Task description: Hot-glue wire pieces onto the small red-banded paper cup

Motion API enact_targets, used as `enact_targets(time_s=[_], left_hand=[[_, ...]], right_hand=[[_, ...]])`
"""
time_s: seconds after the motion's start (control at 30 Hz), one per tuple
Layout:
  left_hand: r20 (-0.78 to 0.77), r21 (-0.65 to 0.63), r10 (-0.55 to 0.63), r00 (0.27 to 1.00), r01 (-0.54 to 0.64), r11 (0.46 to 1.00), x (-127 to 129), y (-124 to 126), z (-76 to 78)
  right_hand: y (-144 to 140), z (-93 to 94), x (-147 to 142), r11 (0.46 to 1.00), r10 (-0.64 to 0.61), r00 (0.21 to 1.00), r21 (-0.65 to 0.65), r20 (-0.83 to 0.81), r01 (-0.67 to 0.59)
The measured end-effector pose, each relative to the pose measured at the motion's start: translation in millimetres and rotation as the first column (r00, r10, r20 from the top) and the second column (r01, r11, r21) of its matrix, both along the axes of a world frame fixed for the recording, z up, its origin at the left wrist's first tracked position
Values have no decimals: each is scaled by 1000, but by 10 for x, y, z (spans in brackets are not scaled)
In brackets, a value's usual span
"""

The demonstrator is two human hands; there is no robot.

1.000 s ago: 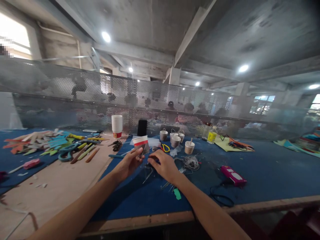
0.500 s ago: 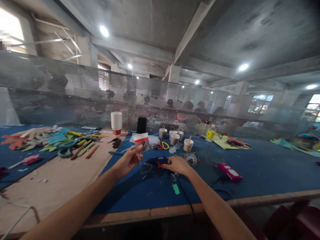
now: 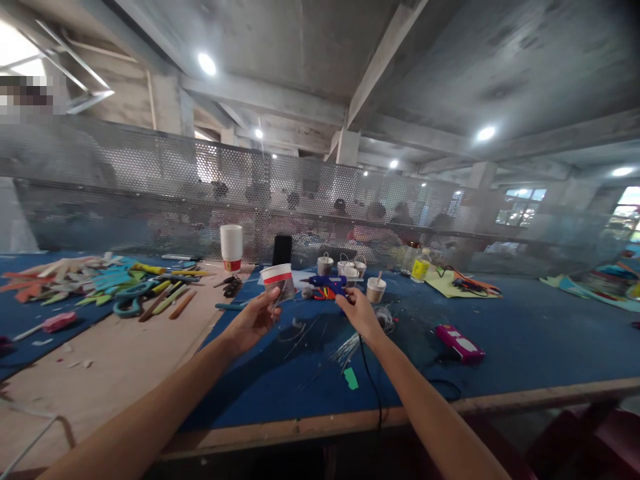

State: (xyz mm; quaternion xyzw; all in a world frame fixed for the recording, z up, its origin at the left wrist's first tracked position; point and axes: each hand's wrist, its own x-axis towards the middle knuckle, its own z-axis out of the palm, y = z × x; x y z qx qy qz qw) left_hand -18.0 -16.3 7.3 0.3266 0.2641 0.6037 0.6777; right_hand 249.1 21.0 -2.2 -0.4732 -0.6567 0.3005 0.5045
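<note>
My left hand (image 3: 256, 317) is closed around the lower part of a paper cup (image 3: 276, 275), white with a red band, held above the blue table mat. In my right hand (image 3: 361, 312) is a blue hot glue gun (image 3: 327, 284), its nozzle pointing left toward the cup with a gap between them. Its black cord (image 3: 367, 373) hangs down over the table's front edge. Beneath my hands lie thin clear strands (image 3: 345, 348) and a torn green scrap (image 3: 351, 379).
Behind the hands stand several small cups with wire handles (image 3: 325, 265), a cup with a stick (image 3: 375, 289) and a dark phone (image 3: 283, 251). Left are stacked paper cups (image 3: 231, 247), scissors (image 3: 131, 301) and coloured strips (image 3: 95, 280). Right lies a magenta box (image 3: 460, 344); a perforated metal screen (image 3: 310, 180) rises behind.
My right hand has lifted the glue gun off the mat and raised it level with the cup. My left hand has shifted slightly left with the cup.
</note>
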Motion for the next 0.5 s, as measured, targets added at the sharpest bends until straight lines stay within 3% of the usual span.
enact_targets(time_s=[0.13,0.2,0.33,0.5], left_hand=[[-14,5,-7,1000,7,1000,1,-5,4],[-26,-4,-9,1000,9,1000,2,-13,7],[-52,19,-14,999,15,1000,-4,-5,-12],[-67,90,-57,996,62,994,-17,47,-69]], right_hand=[[-67,63,-79,992,130,920,54,-369,-118],[-116,101,-110,978,196,865,23,-463,-209],[-199,149,-136,937,323,840,25,-435,-348],[-302,181,-184,919,387,838,81,-384,-387]])
